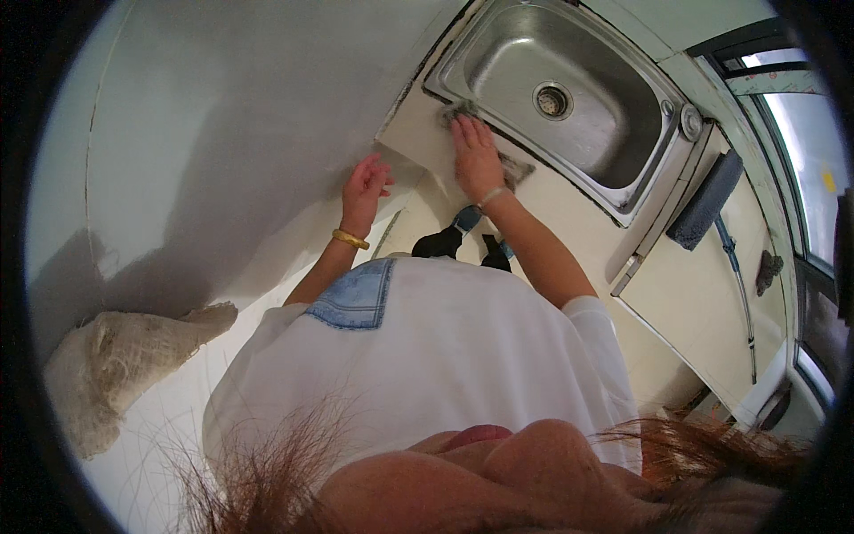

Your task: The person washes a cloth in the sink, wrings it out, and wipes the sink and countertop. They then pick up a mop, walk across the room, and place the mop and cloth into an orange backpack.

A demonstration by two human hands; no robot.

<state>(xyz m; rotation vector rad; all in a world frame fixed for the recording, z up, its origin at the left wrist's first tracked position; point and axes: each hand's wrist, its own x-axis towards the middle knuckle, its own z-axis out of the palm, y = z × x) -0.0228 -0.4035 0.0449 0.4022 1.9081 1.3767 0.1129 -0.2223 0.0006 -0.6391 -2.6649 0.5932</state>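
Note:
My right hand (478, 160) lies on the pale countertop (567, 207) beside the sink's near left corner. Its fingertips press on a grey scouring pad (460, 110), which looks like steel wool and is partly blurred. Under that wrist is a dark, dirty-looking patch (517, 170); whether it is a rag or grime I cannot tell. Beyond the hand sits a stainless steel sink (600, 120) with a strainer drain (552, 100), dark grime lining its edge. My left hand (367, 187) hovers near the grey wall, fingers loosely curled and apart, with nothing in them.
At right, a grey foam mop head (706, 200) with a metal pole (740, 294) lies on a lower surface, near a dark wad (769, 272). A window (800, 160) borders it. A coarse beige cloth (133, 360) is at left. My shoes (437, 243) show below the counter.

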